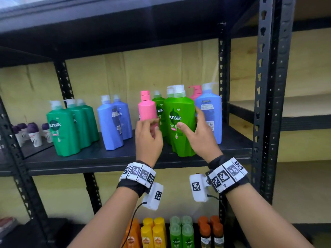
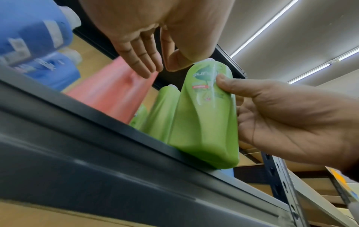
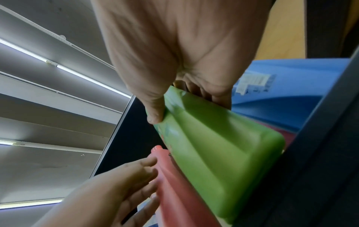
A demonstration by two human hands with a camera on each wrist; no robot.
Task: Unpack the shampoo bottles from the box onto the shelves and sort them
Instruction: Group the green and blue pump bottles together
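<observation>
On the black middle shelf [image 1: 107, 158] a light green Sunsilk pump bottle [image 1: 179, 108] stands at the front edge. My right hand [image 1: 191, 126] grips it, thumb on the label and fingers round its right side. In the right wrist view the right hand [image 3: 174, 61] clasps the green bottle [image 3: 213, 153] from above. A pink bottle [image 1: 146, 108] stands just left of it. My left hand [image 1: 155, 125] hovers at the pink bottle's lower front with relaxed fingers that seem to brush it. The left wrist view shows the left hand [image 2: 153, 64] over the pink bottle [image 2: 108, 95], beside the green bottle [image 2: 198, 116].
More light green bottles [image 1: 158, 108] stand behind, with a blue bottle [image 1: 209, 111] and a pink pump bottle [image 1: 196, 92] to the right. Further left are blue bottles [image 1: 112, 122] and dark green bottles [image 1: 68, 126]. Small yellow bottles [image 1: 154, 233] fill the lower shelf. A steel post [image 1: 268, 104] bounds the right.
</observation>
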